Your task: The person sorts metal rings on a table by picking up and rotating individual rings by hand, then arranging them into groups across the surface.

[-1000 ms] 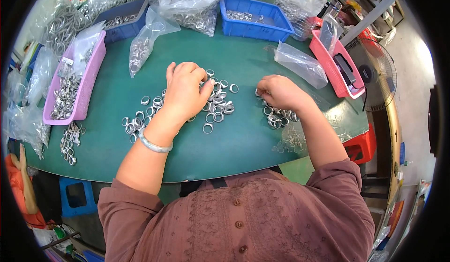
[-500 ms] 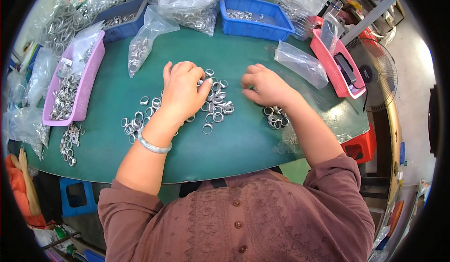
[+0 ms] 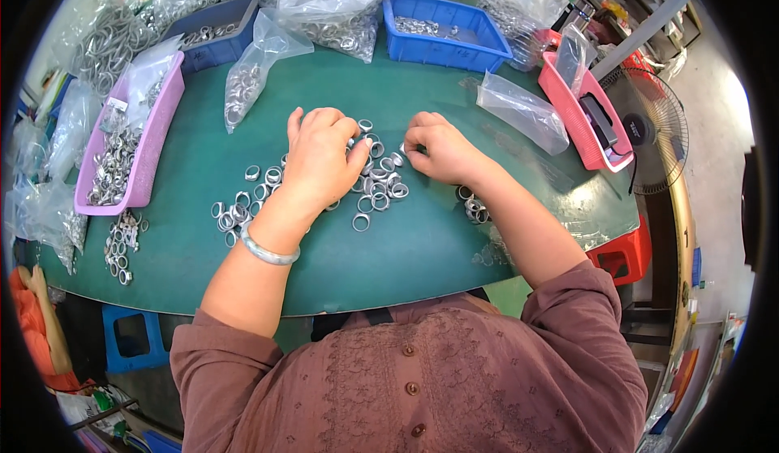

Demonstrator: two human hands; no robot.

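Observation:
Silver-grey metal rings (image 3: 376,187) lie in a loose pile on the green tabletop. My left hand (image 3: 324,153), with a pale bangle (image 3: 269,253) on its wrist, rests over the middle of them. Its thumb stands apart from its bent fingers, and a few rings show between. At the pile's right edge my right hand (image 3: 442,151) is closed in a pinch; whatever its fingertips hold is too hidden to name. Below my right wrist sits a smaller cluster of rings (image 3: 475,210), partly covered by the forearm.
A pink-purple basket (image 3: 149,157) of metal parts stands at left, with loose rings (image 3: 118,252) below it. Blue trays (image 3: 446,54) and filled clear bags (image 3: 251,76) line the back. At right are a clear bag (image 3: 523,112), a pink basket (image 3: 580,116) and a fan (image 3: 649,128).
My right hand has moved left from above the smaller cluster to the pile's edge, its fingers drawing together. The left hand has stayed nearly in place over the rings.

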